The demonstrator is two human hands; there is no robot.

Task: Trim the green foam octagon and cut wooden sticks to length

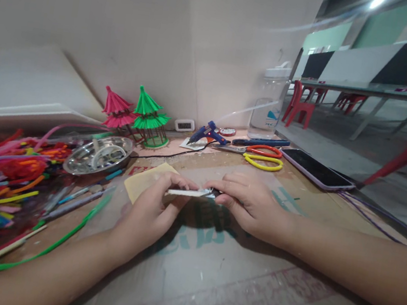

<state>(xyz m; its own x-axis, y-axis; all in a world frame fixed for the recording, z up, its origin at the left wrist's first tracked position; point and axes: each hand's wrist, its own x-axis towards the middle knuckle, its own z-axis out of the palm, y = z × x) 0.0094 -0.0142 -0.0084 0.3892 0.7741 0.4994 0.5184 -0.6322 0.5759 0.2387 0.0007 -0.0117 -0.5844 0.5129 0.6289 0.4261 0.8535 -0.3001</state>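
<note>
Over the middle of the table, my left hand [158, 202] is closed around a thin white flat piece [186, 193], which I see almost edge-on. My right hand [252, 205] pinches a small tool with a dark handle [215, 192]; its light tip touches or overlaps the right end of the white piece. Blur and fingers hide the tool's exact kind. Partly behind my left hand lies a yellow sheet of paper [136, 182].
Colourful pipe cleaners [27, 168] and a metal dish [69, 164] crowd the left. Behind stand a pink model tower [115, 107], a green one [150, 115], a blue glue gun [209, 134], scissors [262, 163] and a bottle [263, 115]. A phone [316, 169] lies right.
</note>
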